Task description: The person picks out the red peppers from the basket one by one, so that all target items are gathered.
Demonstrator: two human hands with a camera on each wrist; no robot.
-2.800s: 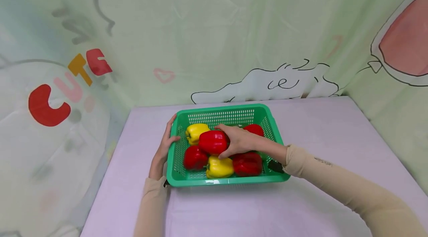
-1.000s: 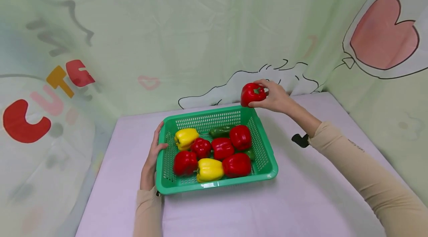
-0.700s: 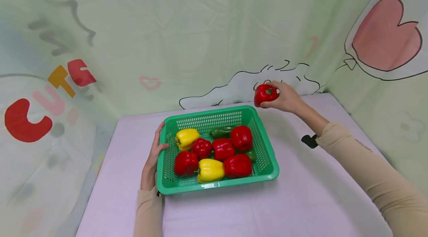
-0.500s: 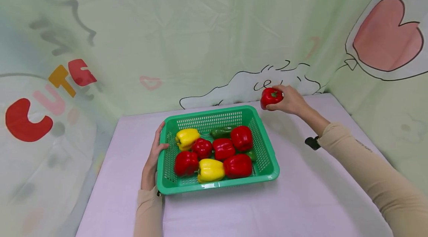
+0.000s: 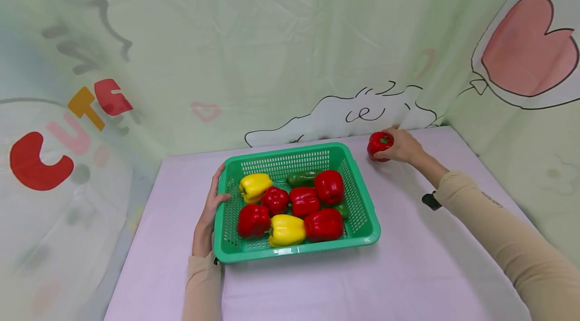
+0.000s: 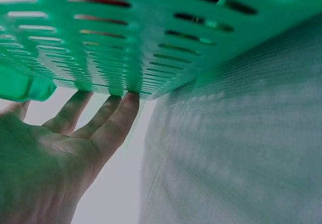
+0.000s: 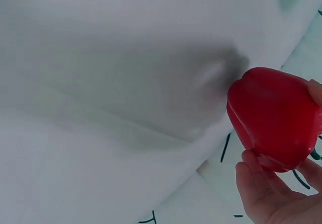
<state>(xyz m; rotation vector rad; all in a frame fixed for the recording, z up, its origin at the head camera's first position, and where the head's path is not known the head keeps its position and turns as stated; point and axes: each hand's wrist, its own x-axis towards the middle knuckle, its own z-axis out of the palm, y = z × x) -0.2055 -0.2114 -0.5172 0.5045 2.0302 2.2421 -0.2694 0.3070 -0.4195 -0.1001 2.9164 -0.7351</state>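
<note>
My left hand holds the left side of a green plastic basket, thumb over the rim. In the left wrist view its fingers reach along the outside of the slotted wall. Past the basket's back right corner, my right hand grips a red bell pepper, stem up, low at the table's far edge. The right wrist view shows that pepper between thumb and fingers, its shadow beside it. Inside the basket lie several red bell peppers, two yellow bell peppers and a dark green cucumber-like vegetable.
The basket stands on a table with a pale lilac cover. Behind and beside the table hangs a pale green curtain with printed drawings. A bit of another green vegetable shows at the basket's right.
My right hand has lifted a red bell pepper out of the basket, carried it right past the back corner, and lowered it toward the table. The left hand has kept its hold on the basket.
</note>
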